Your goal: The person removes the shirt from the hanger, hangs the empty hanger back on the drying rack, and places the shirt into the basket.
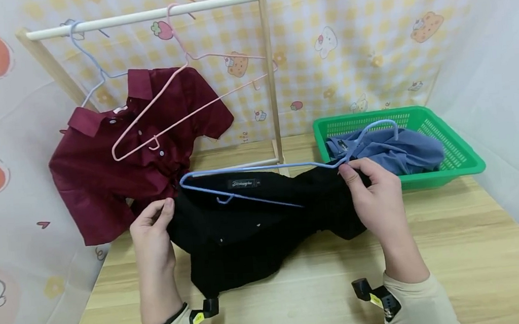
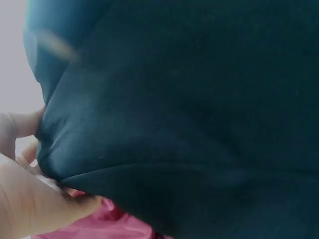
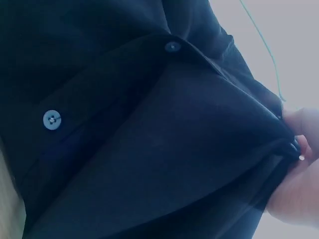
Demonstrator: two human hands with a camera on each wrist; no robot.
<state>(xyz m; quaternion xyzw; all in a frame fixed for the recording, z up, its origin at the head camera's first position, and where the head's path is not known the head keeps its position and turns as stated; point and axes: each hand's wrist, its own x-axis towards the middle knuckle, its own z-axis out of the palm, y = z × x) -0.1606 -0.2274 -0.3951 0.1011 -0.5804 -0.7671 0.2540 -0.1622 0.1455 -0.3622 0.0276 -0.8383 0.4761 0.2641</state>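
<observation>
A black button shirt (image 1: 247,234) is stretched between my two hands above the table, its neck label facing up. My left hand (image 1: 152,231) pinches the cloth at its left side; in the left wrist view the dark fabric (image 2: 164,109) fills most of the picture. My right hand (image 1: 379,198) pinches the shirt at the right, right by the neck of a blue hanger (image 1: 260,168). Whether those fingers also hold the hanger, I cannot tell. The hanger's left end lies over the shirt, while its right part disappears into the cloth. A button (image 3: 52,120) shows on the front.
Behind, a rack (image 1: 147,18) carries a maroon shirt (image 1: 147,135) on a blue hanger and a bare pink hanger (image 1: 187,58). At the right back, a green basket (image 1: 462,158) holds a blue garment (image 1: 405,150). The wooden table (image 1: 467,247) spreads out below.
</observation>
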